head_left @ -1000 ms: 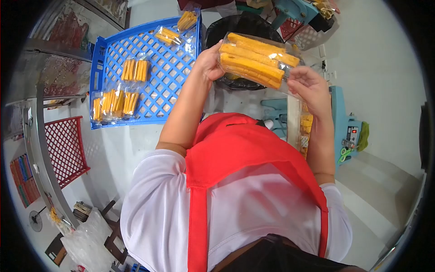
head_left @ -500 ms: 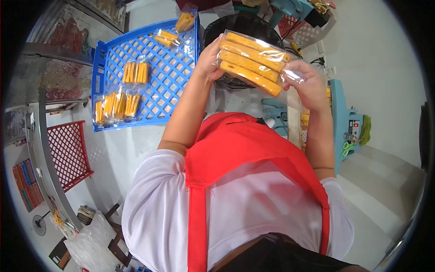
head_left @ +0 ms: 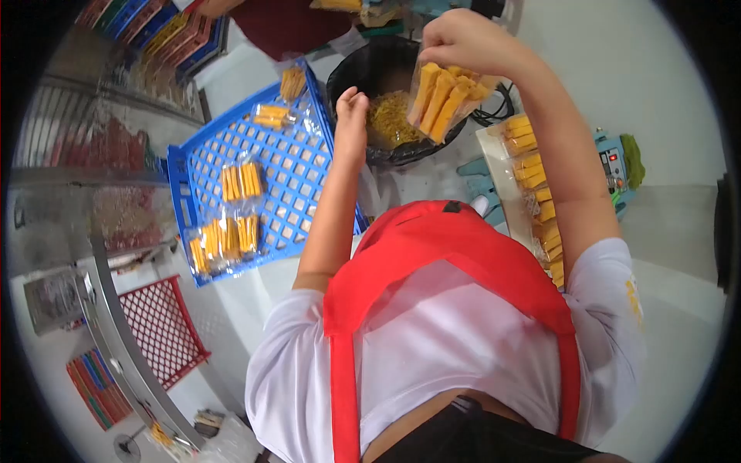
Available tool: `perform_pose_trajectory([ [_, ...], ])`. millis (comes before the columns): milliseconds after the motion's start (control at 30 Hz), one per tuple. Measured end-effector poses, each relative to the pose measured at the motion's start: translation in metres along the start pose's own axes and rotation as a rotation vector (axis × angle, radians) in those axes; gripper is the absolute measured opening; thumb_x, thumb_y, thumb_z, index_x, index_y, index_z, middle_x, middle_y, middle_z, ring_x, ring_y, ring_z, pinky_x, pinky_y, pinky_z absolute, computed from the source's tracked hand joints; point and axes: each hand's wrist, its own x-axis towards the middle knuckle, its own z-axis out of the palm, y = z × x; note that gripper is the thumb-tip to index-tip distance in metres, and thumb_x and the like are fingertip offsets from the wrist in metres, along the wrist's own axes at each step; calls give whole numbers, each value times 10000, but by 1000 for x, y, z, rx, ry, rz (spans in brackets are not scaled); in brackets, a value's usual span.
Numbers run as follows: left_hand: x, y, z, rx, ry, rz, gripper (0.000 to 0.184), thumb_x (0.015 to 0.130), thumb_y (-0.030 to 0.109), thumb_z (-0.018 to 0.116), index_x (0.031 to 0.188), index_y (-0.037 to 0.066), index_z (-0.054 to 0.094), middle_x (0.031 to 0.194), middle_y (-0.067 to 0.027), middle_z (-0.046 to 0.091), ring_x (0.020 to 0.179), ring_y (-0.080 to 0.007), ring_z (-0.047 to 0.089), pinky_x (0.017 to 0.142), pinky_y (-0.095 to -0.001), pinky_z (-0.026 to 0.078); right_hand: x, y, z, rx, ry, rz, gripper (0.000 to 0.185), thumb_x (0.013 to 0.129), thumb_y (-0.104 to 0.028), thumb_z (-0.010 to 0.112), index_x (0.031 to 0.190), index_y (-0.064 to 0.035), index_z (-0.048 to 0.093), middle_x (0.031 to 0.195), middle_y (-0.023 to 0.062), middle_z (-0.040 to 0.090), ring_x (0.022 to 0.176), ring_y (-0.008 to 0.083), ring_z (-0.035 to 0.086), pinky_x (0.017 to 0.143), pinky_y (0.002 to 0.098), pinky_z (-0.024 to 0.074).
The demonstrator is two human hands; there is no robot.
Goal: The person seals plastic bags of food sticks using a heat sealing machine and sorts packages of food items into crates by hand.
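My right hand (head_left: 468, 42) is closed on the top of a clear plastic pack of golden stick snacks (head_left: 444, 100). The pack hangs from it over the right side of a black-lined bin (head_left: 409, 160), where yellow crumbs or scraps (head_left: 392, 117) lie. At the bin's left edge, my left hand (head_left: 352, 116) is raised with its fingers loosely apart and nothing in it. Beside that hand stands a blue lattice crate (head_left: 289, 174). Several smaller-looking packs of sticks (head_left: 224, 239) lie in the crate.
Several more packs (head_left: 532, 170) line a pale ledge at the right, beside a blue-green machine (head_left: 614, 166) with a red display. Another person in dark red clothing (head_left: 289, 27) is beyond the crate. A red lattice crate (head_left: 166, 332) stands at the left.
My left hand has let go of the pack and lowered. The right hand has lifted the pack up and away, turning it so it hangs. The view has shifted, showing more of the bin.
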Motion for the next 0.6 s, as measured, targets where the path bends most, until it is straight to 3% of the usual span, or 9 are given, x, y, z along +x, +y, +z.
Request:
perform_pose_trajectory([
  [33, -10, 18, 12, 87, -112, 248, 659, 789, 317, 523, 1280, 29, 190, 1283, -159, 291, 1137, -263, 336, 939, -400, 252, 5, 5, -2, -20, -84, -54, 247, 767, -234, 558, 723, 8, 569, 600, 55, 532, 542, 105, 498, 496, 258, 396],
  [100, -25, 44, 31, 693, -92, 758, 853, 658, 316, 672, 1277, 2, 176, 1238, -203, 332, 1131, -308, 346, 919, -379, 303, 6, 2, -10, -38, -173, -110, 258, 784, -265, 545, 753, -10, 573, 640, 43, 547, 575, 110, 508, 515, 259, 401],
  [167, -26, 56, 52, 880, 25, 809, 927, 614, 297, 703, 1282, -12, 140, 1205, -213, 356, 1107, -324, 365, 911, -385, 310, 2, -18, -31, 143, -14, -196, 184, 684, -154, 584, 713, 27, 597, 617, 131, 579, 551, 206, 544, 539, 289, 430],
  [200, -23, 61, 57, 1059, 148, 854, 1003, 569, 279, 734, 1287, -26, 103, 1173, -224, 381, 1084, -341, 384, 903, -391, 317, 1, -28, -37, 161, 9, -149, 221, 707, -194, 594, 724, 26, 602, 617, 126, 582, 559, 181, 550, 536, 275, 428],
  [367, 0, 81, 51, 807, 212, 842, 1016, 590, 124, 717, 1295, -23, 0, 1086, -202, 432, 1022, -330, 449, 869, -350, 360, 1, -40, -41, 208, 315, -210, 224, 714, -203, 592, 723, 21, 601, 610, 117, 579, 557, 166, 548, 532, 274, 428],
  [400, 3, 81, 48, 594, 162, 799, 988, 601, 109, 705, 1298, -13, 14, 1097, -186, 430, 1025, -303, 452, 869, -343, 363, 4, -36, -38, 332, 786, -344, 219, 715, -201, 581, 729, 17, 602, 618, 121, 578, 564, 177, 552, 541, 282, 431],
  [467, -1, 92, 44, 270, 67, 686, 861, 650, 29, 631, 1304, 21, 71, 1139, -132, 416, 1045, -231, 444, 876, -331, 367, 2, -13, -24, 466, 1263, -488, 215, 717, -199, 570, 735, 13, 603, 625, 126, 578, 570, 189, 555, 550, 290, 433],
  [533, -6, 106, 47, -39, -52, 635, 850, 655, 30, 628, 1303, 38, 77, 1152, -128, 410, 1073, -232, 423, 889, -337, 353, -11, 36, 7, 1351, 809, -81, 200, 806, -272, 521, 783, -75, 546, 707, 12, 552, 609, 136, 524, 523, 282, 415],
  [600, -2, 106, 46, -390, -242, 547, 780, 689, -11, 577, 1298, 74, 98, 1192, -90, 375, 1117, -208, 383, 919, -333, 328, -12, 51, 75, 2003, 405, 252, 327, 823, -390, 468, 918, -81, 522, 833, 60, 575, 739, 189, 564, 615, 324, 460],
])
